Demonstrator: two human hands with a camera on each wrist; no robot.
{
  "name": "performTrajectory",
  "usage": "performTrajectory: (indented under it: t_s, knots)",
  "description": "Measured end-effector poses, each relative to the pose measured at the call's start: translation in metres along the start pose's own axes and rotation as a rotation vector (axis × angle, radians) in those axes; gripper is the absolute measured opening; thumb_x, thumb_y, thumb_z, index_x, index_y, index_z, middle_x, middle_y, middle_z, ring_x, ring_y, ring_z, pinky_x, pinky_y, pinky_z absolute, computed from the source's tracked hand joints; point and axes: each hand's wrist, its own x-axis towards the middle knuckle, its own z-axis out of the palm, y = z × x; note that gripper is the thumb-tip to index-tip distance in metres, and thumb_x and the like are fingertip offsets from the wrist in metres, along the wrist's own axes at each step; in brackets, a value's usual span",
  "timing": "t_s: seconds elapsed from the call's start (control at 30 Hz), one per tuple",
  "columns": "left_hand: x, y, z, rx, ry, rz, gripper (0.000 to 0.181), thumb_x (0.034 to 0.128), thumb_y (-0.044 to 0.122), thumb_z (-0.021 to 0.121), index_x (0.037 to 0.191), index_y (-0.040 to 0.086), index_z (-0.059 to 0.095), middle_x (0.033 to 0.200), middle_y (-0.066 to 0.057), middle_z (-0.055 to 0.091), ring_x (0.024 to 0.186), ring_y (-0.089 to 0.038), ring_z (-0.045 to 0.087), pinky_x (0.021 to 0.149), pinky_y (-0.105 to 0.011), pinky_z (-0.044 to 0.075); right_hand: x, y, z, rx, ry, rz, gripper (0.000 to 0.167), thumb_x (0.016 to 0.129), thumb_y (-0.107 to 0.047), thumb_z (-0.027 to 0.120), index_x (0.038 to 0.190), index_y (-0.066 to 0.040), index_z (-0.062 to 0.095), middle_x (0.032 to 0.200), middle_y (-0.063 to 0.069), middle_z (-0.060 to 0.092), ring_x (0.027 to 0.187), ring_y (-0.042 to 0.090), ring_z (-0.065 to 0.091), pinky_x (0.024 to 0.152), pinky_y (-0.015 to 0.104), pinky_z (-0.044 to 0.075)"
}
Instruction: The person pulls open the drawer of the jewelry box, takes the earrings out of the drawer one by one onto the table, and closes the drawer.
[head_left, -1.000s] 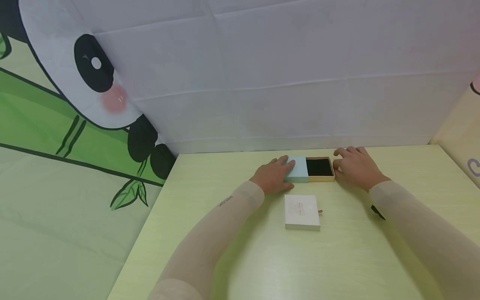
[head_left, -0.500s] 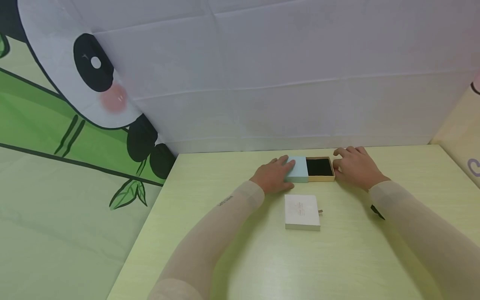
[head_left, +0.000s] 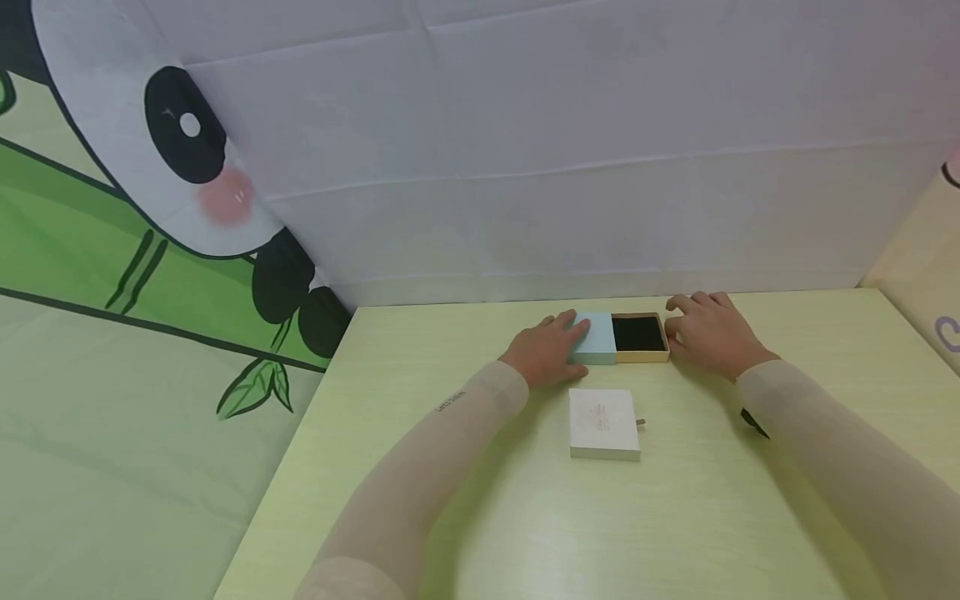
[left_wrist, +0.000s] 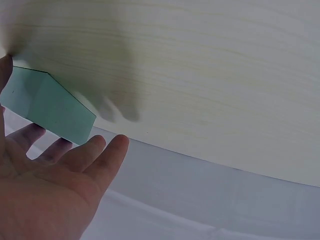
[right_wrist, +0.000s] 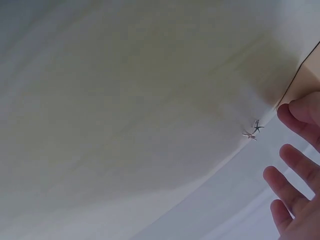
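Observation:
A light blue slide-out box (head_left: 597, 343) lies near the table's far edge. Its tan drawer (head_left: 643, 357), lined in black, sticks out to the right. My left hand (head_left: 545, 350) holds the blue sleeve from the left, thumb on the near side and fingers around the far part; its green-tinted end (left_wrist: 55, 102) shows in the left wrist view. At the drawer's right end my right hand (head_left: 712, 337) pinches the edge with thumb and index finger, the other fingers apart. Two small silvery star-shaped pieces (right_wrist: 256, 127) lie on the table close to the right fingers, hidden in the head view.
A white box (head_left: 603, 423) with faint print and a small tab on its right side lies on the table (head_left: 525, 517) nearer to me. White cloth (head_left: 562, 208) hangs behind the table's far edge. A printed panda cloth (head_left: 180, 167) is at the left.

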Motion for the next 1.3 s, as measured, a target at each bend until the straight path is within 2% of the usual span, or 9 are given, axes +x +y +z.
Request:
performTrajectory:
  t_s: [0.27, 0.77, 1.1, 1.3]
  knots:
    - [-0.003, 0.002, -0.002, 0.009, 0.008, -0.004, 0.086, 0.1180, 0.058, 0.069, 0.189, 0.027, 0.031, 0.198, -0.006, 0.030, 0.178, -0.036, 0.047, 0.133, -0.053, 0.059, 0.003, -0.002, 0.000, 0.001, -0.007, -0.001, 0.014, 0.108, -0.017, 0.077, 0.099, -0.019, 0.089, 0.149, 0.021, 0.076, 0.134, 0.050, 0.071, 0.115, 0.069, 0.054]
    - [0.003, -0.001, 0.003, 0.002, 0.000, 0.001, 0.090, 0.1168, 0.059, 0.071, 0.190, 0.027, 0.029, 0.198, -0.006, 0.029, 0.177, -0.037, 0.048, 0.133, -0.055, 0.058, 0.007, -0.011, -0.002, 0.028, -0.017, 0.009, 0.013, 0.108, -0.019, 0.078, 0.103, -0.017, 0.089, 0.151, 0.022, 0.075, 0.137, 0.050, 0.070, 0.119, 0.070, 0.052]
    - [0.002, 0.000, 0.002, -0.005, -0.005, -0.002, 0.089, 0.1169, 0.059, 0.071, 0.190, 0.027, 0.029, 0.199, -0.006, 0.029, 0.178, -0.037, 0.046, 0.133, -0.055, 0.058, 0.014, -0.013, 0.007, 0.028, -0.003, 0.003, 0.014, 0.108, -0.020, 0.077, 0.103, -0.016, 0.090, 0.150, 0.021, 0.076, 0.136, 0.049, 0.070, 0.119, 0.070, 0.053]
    - [0.003, -0.001, 0.002, -0.007, -0.007, -0.002, 0.090, 0.1168, 0.059, 0.071, 0.190, 0.027, 0.029, 0.199, -0.006, 0.028, 0.179, -0.038, 0.045, 0.134, -0.056, 0.057, 0.016, -0.016, 0.004, 0.024, -0.016, 0.010, 0.014, 0.108, -0.020, 0.078, 0.106, -0.014, 0.091, 0.151, 0.021, 0.076, 0.138, 0.049, 0.070, 0.120, 0.070, 0.052]
